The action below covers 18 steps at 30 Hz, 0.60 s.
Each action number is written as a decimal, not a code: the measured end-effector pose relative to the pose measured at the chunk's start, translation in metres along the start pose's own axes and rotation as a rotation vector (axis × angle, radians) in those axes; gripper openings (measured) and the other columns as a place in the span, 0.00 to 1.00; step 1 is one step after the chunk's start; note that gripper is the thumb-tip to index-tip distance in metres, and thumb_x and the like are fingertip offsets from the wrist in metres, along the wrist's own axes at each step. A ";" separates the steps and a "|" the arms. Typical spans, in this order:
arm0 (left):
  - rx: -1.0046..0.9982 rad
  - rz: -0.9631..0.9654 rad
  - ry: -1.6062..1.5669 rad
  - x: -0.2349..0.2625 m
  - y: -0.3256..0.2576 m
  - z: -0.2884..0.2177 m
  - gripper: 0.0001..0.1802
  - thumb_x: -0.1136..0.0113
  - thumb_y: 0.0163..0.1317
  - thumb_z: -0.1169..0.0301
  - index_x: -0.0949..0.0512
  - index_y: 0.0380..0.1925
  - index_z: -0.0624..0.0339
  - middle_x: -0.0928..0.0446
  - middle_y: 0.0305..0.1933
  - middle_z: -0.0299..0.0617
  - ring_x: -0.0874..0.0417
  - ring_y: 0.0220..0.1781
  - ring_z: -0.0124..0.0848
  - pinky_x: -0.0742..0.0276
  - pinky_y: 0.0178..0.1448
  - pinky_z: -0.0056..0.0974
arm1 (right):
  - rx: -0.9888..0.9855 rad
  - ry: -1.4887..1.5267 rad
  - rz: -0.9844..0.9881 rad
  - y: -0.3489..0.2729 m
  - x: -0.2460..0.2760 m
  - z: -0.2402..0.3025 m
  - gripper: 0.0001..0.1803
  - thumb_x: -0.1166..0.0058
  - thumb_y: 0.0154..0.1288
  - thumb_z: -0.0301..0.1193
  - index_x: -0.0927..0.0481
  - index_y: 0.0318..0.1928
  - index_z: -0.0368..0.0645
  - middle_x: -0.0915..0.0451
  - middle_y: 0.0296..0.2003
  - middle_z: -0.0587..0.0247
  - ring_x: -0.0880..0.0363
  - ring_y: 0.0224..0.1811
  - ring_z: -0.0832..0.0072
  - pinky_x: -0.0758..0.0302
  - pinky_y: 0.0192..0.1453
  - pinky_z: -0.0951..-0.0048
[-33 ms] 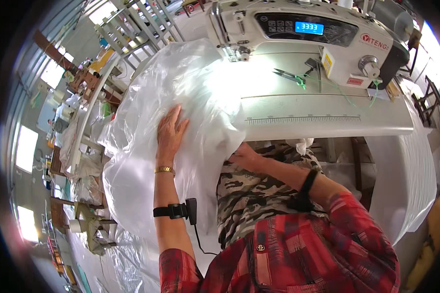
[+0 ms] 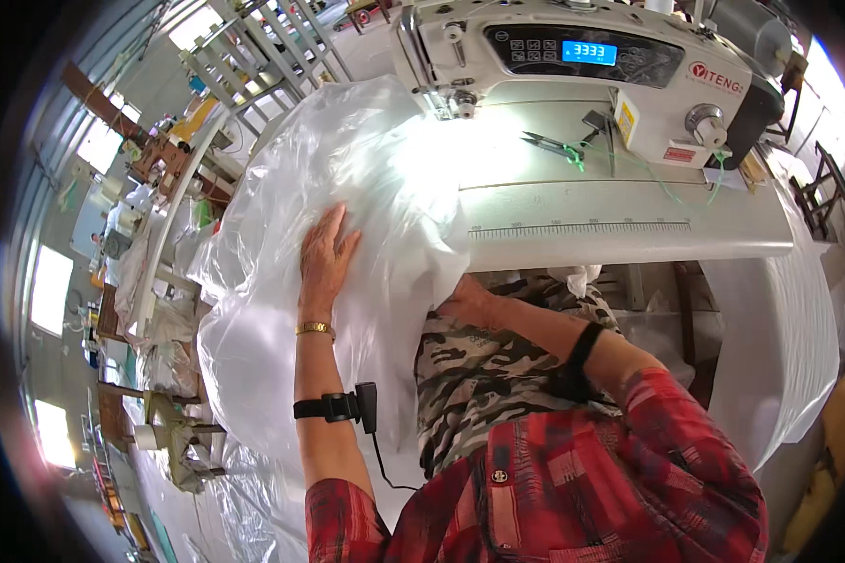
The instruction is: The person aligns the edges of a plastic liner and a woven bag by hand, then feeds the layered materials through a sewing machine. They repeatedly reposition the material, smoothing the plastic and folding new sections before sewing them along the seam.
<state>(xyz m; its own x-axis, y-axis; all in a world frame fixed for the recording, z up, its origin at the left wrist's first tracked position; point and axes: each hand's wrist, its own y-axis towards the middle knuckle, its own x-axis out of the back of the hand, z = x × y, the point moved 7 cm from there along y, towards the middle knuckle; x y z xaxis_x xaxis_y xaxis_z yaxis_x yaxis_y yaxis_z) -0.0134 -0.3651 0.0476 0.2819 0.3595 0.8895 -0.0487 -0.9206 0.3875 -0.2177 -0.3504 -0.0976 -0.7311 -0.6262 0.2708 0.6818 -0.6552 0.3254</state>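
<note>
A large, crinkled sheet of translucent white plastic covers the left part of the sewing table and hangs down beside my lap. My left hand lies flat on it, fingers stretched toward the machine. Below the front edge of the table, my right hand is at the sheet's near right edge, above my camouflage trousers. The sheet hides its fingertips, so I cannot make out what they grip. Ahead stands a white sewing machine with a lit display; its lamp glares on the plastic near the needle area.
Thread snips with green thread lie on the table, behind a printed ruler scale. More white plastic drapes over the table's right end. A metal rack stands at the far left, with a cloth-covered stool lower down.
My right forearm has edged slightly to the left, its hand still at the sheet's edge. My left hand rests in the same place on the plastic.
</note>
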 end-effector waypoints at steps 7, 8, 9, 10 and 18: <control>0.012 0.000 -0.015 0.003 -0.002 -0.001 0.31 0.44 0.69 0.58 0.35 0.68 0.56 0.30 0.69 0.44 0.35 0.73 0.40 0.45 0.76 0.46 | -0.168 -0.115 0.358 -0.046 0.000 0.065 0.25 0.40 0.62 0.37 0.23 0.57 0.41 0.20 0.52 0.52 0.24 0.59 0.59 0.30 0.65 0.62; -0.013 -0.009 -0.019 0.003 -0.002 -0.003 0.31 0.44 0.69 0.58 0.34 0.68 0.56 0.30 0.69 0.44 0.34 0.73 0.40 0.45 0.76 0.45 | -0.216 0.142 0.444 -0.061 -0.007 0.088 0.24 0.40 0.63 0.36 0.23 0.58 0.40 0.19 0.50 0.55 0.23 0.56 0.65 0.29 0.63 0.64; -0.035 -0.018 -0.028 0.004 -0.003 -0.005 0.30 0.43 0.69 0.58 0.34 0.68 0.56 0.30 0.68 0.45 0.34 0.73 0.40 0.45 0.76 0.45 | -0.290 0.377 0.545 -0.081 -0.017 0.110 0.24 0.40 0.64 0.35 0.24 0.58 0.40 0.17 0.48 0.58 0.22 0.53 0.70 0.28 0.62 0.67; -0.022 -0.017 -0.022 0.004 -0.003 -0.004 0.30 0.43 0.69 0.58 0.34 0.68 0.56 0.30 0.68 0.45 0.34 0.73 0.40 0.45 0.76 0.45 | -0.249 0.532 0.555 -0.099 -0.015 0.136 0.22 0.40 0.66 0.35 0.23 0.58 0.38 0.18 0.49 0.60 0.24 0.53 0.76 0.29 0.62 0.69; 0.127 0.011 -0.425 -0.002 -0.008 0.011 0.24 0.40 0.67 0.66 0.27 0.63 0.57 0.26 0.65 0.46 0.29 0.69 0.42 0.36 0.72 0.43 | -0.586 0.565 0.290 -0.137 -0.004 0.141 0.22 0.47 0.72 0.38 0.22 0.55 0.32 0.18 0.48 0.59 0.23 0.52 0.74 0.28 0.60 0.70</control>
<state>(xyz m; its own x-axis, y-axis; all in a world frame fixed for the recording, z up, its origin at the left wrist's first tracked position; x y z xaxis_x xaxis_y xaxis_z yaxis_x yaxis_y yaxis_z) -0.0026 -0.3601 0.0398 0.6522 0.2790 0.7048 0.0567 -0.9452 0.3216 -0.3119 -0.1985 -0.0158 -0.5092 -0.8170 -0.2706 0.8568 -0.4515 -0.2492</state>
